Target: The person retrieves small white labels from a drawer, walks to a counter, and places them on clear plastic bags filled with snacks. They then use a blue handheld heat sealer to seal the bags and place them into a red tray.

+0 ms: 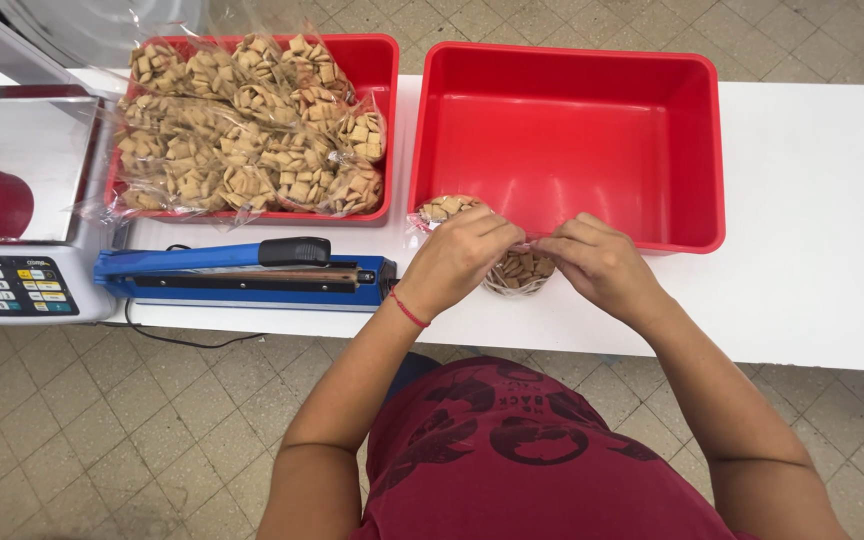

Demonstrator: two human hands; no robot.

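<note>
A small clear bag of tan square snacks (520, 270) lies on the white table (822, 250) just in front of an empty red bin (572, 140). My left hand (457, 258) pinches the bag's top edge from the left. From the right, my right hand (600, 262) grips the same edge, fingertips nearly meeting the left hand's. Part of the bag (444, 207) shows behind my left hand. Both hands cover the bag's opening.
A second red bin (384, 70) at the left holds several filled snack bags (247, 125). A blue impulse heat sealer (242, 275) lies in front of it. A digital weighing scale (17, 200) with a red object on its pan stands at the far left.
</note>
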